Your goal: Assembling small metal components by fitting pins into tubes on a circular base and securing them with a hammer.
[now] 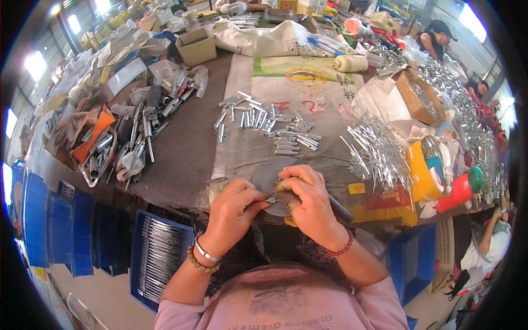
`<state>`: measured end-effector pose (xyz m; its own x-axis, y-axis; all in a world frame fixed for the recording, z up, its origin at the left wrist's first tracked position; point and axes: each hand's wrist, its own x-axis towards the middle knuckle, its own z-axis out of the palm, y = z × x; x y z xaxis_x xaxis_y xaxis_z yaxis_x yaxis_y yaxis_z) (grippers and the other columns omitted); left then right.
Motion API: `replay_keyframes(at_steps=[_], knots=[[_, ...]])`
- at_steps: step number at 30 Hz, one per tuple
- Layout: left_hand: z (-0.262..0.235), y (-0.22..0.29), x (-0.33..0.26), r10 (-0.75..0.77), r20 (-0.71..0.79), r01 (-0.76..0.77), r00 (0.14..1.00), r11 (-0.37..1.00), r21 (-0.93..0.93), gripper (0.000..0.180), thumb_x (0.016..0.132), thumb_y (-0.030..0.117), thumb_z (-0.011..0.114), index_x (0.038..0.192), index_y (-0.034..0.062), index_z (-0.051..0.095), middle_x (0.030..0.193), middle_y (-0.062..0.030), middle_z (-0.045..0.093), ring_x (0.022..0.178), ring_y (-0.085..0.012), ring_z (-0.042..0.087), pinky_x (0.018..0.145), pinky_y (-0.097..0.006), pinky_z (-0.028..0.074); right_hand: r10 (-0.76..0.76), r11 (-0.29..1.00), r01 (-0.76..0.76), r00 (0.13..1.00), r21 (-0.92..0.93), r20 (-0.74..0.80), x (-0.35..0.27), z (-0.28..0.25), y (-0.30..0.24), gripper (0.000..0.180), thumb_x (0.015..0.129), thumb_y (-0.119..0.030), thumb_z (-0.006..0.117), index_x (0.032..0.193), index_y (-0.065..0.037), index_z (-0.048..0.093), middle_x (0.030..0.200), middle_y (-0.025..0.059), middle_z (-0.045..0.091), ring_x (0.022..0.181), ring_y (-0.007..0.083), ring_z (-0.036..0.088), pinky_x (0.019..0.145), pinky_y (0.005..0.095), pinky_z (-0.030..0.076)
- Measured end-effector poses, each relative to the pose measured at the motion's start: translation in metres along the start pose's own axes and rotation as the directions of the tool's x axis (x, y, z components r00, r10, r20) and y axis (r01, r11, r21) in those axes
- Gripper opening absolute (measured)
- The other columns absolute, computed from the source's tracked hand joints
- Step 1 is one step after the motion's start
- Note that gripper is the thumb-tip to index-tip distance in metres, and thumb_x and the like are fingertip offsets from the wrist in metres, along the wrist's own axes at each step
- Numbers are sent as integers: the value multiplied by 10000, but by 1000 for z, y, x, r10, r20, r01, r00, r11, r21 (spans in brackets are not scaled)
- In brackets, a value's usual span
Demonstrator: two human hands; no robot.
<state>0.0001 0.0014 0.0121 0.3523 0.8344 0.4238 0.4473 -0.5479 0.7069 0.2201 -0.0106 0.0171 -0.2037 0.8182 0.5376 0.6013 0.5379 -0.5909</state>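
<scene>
My left hand (pixel 235 210) is closed in a pinch on a small metal part (pixel 270 200), its thumb and forefinger pressed together. My right hand (pixel 309 197) comes in close beside it with fingers curled; what its fingertips grip, if anything, is hidden. Under both hands lies a dark grey round pad (pixel 268 171) at the near edge of the table. Just beyond them, short silvery metal tubes (pixel 286 144) are scattered over a flattened printed sack (pixel 242 159). A dark rod-like handle (pixel 340 209) sticks out beside my right wrist.
To the right lie a heap of thin metal rods (pixel 379 157), a yellow container (pixel 422 173) and a red bottle (pixel 455 197). Tools (pixel 146 124) and rags pile up at left. A blue crate of rods (pixel 159 256) stands below the table's left edge. Other people work farther off.
</scene>
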Motion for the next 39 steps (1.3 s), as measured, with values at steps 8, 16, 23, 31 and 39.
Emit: replay_keyframes(at_steps=[8, 16, 23, 31, 39], knots=[[-1, -3, -3, 11, -4, -11, 1000, 999, 39, 215, 837, 25, 911, 1016, 51, 795, 987, -100, 694, 886, -304, 699, 764, -388, 557, -41, 998, 43, 999, -56, 22, -5, 7, 0, 291, 765, 89, 719, 1030, -29, 712, 1241, 92, 706, 1254, 322, 650, 1085, 482, 442], [1, -5, -3, 5, -4, -5, 1000, 999, 32, 230, 832, 22, 913, 1027, 47, 794, 980, -102, 691, 878, -307, 702, 764, -386, 561, -60, 996, 62, 998, -69, 32, -3, 6, 1, 263, 782, 62, 731, 1027, -31, 713, 1225, 90, 687, 1270, 327, 652, 1113, 501, 444], [1, -4, -2, 16, -6, -16, 1000, 999, 40, 213, 849, 62, 906, 1034, 61, 800, 949, -100, 672, 865, -315, 691, 746, -404, 554, -134, 949, 155, 987, -275, 92, -4, -1, -12, 249, 835, -2, 738, 1080, -44, 723, 1225, 101, 675, 1277, 329, 654, 1117, 508, 489], [2, -7, -5, 11, -21, -11, 1000, 1000, 11, 198, 863, 35, 909, 1044, 35, 829, 961, -107, 682, 873, -286, 695, 762, -368, 557, 246, 852, -132, 955, -506, 165, -19, -63, -7, 453, 851, -47, 798, 1299, -70, 734, 1123, 133, 702, 1113, 350, 689, 1023, 489, 521], [1, -6, -2, 21, -8, -21, 1000, 1000, 11, 202, 855, 13, 909, 1036, 20, 817, 946, -106, 673, 851, -278, 683, 743, -363, 548, 176, 961, -174, 984, -216, -8, -32, -62, -21, 550, 845, 16, 789, 1366, -160, 774, 1077, 103, 677, 913, 343, 731, 775, 454, 611]])
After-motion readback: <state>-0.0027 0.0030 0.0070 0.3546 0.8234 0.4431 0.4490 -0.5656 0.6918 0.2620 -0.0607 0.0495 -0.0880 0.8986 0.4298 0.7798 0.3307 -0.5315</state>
